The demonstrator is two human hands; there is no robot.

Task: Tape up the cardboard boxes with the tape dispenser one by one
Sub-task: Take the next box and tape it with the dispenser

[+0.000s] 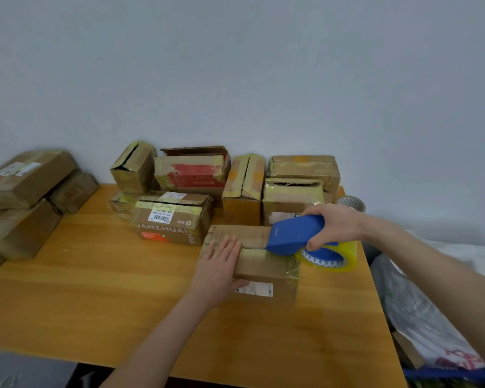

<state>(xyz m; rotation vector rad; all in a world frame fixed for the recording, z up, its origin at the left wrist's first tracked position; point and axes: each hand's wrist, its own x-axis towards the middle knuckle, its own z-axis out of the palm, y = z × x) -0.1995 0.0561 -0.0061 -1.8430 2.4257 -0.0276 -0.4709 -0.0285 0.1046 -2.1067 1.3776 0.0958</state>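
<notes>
Nearest the camera a forearm is seen reaching up to the box (pixel 263 263), which is set on the counter (pixel 123 289) near its right edge, in front of a row of other cartons. The left grip (pixel 220 264) is laid flat on the left half of the box's top, fingers straight and slightly spread, thumb dropped over the front face; nothing is pinched. The right grip (pixel 336 224) is curled round the handle of the blue dispenser (pixel 294 233), whose nose is pressed on the top seam right of the box's middle, with the clear tape roll (pixel 345 256) carried just past the box's right edge. The box is judged light and fairly stiff, though its cardboard is creased and patched with old glossy tape. On so smooth a counter it could be expected to slide under the tape's pull, so it is best pinned from above, beside the seam and out of the tape's path. A white label (pixel 256 289) is stuck on the box's front face, but its print is blurred. Behind the box to the left, a carton (pixel 168 228) is printed with "UANZHUAN" and carries a barcode sticker whose digits cannot be read with certainty. Farther behind, a red-faced carton (pixel 193 172) bears characters too small to be made out.
</notes>
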